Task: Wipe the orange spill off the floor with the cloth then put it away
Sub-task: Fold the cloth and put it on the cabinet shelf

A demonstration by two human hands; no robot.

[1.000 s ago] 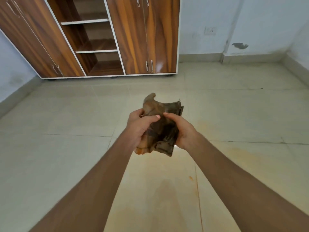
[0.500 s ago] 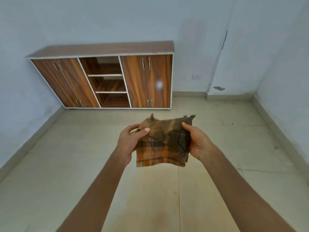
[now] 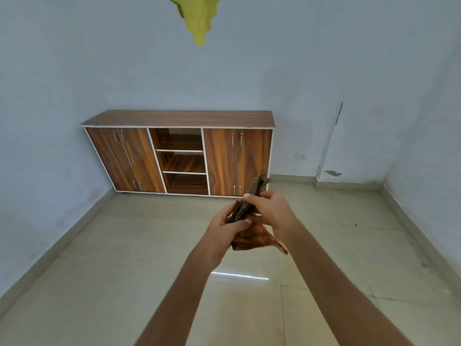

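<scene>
The crumpled brown-and-orange checked cloth [image 3: 249,239] hangs in mid-air between the person's left hand [image 3: 222,227] and right hand [image 3: 273,208], each grip curled round a bunched fold. It looks light, limp and probably damp, best taken by the bunched middle with loose corners gathered.

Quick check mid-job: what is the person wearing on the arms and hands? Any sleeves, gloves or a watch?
Nothing that shows. The left hand and right hand are bare, with no gloves. The left forearm and right forearm are uncovered down to the bottom edge of the frame, with no sleeve, watch or band in view. No ring shows on the visible fingers.
</scene>
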